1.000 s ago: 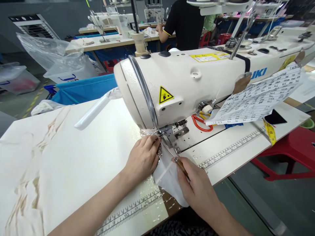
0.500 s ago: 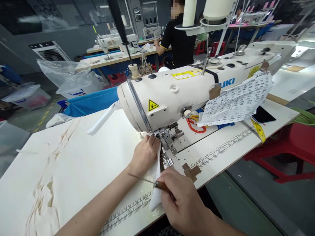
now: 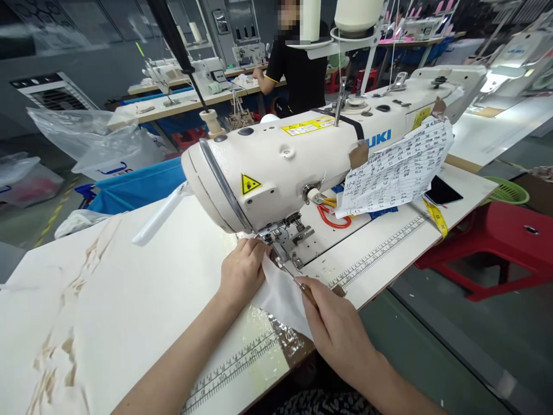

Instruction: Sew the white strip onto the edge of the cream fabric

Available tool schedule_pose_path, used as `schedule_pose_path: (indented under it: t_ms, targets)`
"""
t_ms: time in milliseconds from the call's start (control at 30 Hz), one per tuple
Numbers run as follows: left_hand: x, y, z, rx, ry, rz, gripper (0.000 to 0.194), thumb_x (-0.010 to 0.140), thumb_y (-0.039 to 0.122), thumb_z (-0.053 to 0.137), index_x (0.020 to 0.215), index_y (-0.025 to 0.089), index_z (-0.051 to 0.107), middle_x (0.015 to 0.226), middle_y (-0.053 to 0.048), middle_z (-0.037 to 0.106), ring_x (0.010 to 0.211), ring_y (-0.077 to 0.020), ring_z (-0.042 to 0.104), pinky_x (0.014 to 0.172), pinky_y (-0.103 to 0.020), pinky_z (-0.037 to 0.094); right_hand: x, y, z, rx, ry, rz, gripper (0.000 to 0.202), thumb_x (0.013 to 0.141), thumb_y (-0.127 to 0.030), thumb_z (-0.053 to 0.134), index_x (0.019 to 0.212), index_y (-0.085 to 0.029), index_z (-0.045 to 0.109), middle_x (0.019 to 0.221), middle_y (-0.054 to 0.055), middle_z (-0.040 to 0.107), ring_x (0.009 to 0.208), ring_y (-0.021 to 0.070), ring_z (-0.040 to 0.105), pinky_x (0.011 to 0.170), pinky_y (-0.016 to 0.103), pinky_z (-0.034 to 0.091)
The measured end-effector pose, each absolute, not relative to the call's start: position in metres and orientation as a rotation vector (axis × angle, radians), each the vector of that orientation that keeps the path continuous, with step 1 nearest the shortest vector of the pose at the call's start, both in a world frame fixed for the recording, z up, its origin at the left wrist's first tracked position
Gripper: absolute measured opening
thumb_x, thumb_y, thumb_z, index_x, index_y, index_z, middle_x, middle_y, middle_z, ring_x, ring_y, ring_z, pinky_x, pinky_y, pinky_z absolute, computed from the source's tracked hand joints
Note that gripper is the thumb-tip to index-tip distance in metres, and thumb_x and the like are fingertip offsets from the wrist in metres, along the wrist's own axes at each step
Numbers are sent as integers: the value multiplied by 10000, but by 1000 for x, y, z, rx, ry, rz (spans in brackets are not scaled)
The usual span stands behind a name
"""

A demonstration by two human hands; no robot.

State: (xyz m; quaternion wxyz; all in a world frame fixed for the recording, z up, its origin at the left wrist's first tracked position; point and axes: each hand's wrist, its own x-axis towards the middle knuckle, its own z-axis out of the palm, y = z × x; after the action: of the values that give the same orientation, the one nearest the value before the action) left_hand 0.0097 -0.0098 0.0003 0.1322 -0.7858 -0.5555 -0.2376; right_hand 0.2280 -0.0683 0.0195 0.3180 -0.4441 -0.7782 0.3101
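Note:
A white sewing machine (image 3: 268,164) with a yellow warning triangle stands across the table. Close beside its presser foot, my left hand (image 3: 243,270) is closed on the edge of a piece of white fabric (image 3: 280,295), its fingertips partly hidden under the machine head. My right hand (image 3: 336,318) grips an awl (image 3: 307,293) by its wooden handle, the thin metal shaft pointing toward the presser foot. The fabric spreads between both hands and reaches the right fingers. Whether the awl's tip touches the fabric cannot be made out.
Ruler tape (image 3: 380,252) runs along the table's front edge. A handwritten sheet (image 3: 393,173) hangs on the machine, near a dark phone (image 3: 443,191) and a yellow tape measure (image 3: 435,218). A red stool (image 3: 496,248) stands at right. A co-worker (image 3: 302,75) sits behind.
My right hand has turned the awl from pointing left to pointing at the presser foot. The fabric now lies spread out between the hands. My left hand stays by the presser foot.

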Motion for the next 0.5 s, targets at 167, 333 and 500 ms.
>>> schedule_pose_path:
  t_ms: [167, 333, 500]
  targets:
    - [0, -5, -2, -2407, -1732, -1043, 238, 973, 276, 468, 874, 197, 669, 919, -57, 692, 874, -185, 645, 764, -320, 547, 217, -60, 17, -1276, -2200, 576, 333, 1019, -229, 350, 1288, -98, 498, 902, 114, 755, 667, 235, 716, 543, 322, 493]
    - [-3, -3, 0, -2452, -1858, -1163, 240, 949, 306, 485, 865, 210, 687, 920, -46, 703, 868, -184, 650, 763, -320, 543, 207, -48, 12, -1324, -2224, 373, 293, 990, -172, 390, 1226, -115, 556, 937, 117, 758, 687, 234, 722, 515, 305, 470]
    - [-2, -3, 0, -2462, -1919, -1114, 231, 929, 320, 490, 862, 208, 680, 912, -47, 695, 857, -192, 642, 735, -311, 531, 207, -37, 6, -1245, -2153, 488, 304, 993, -210, 406, 1215, -124, 595, 989, 123, 762, 770, 235, 724, 591, 310, 504]
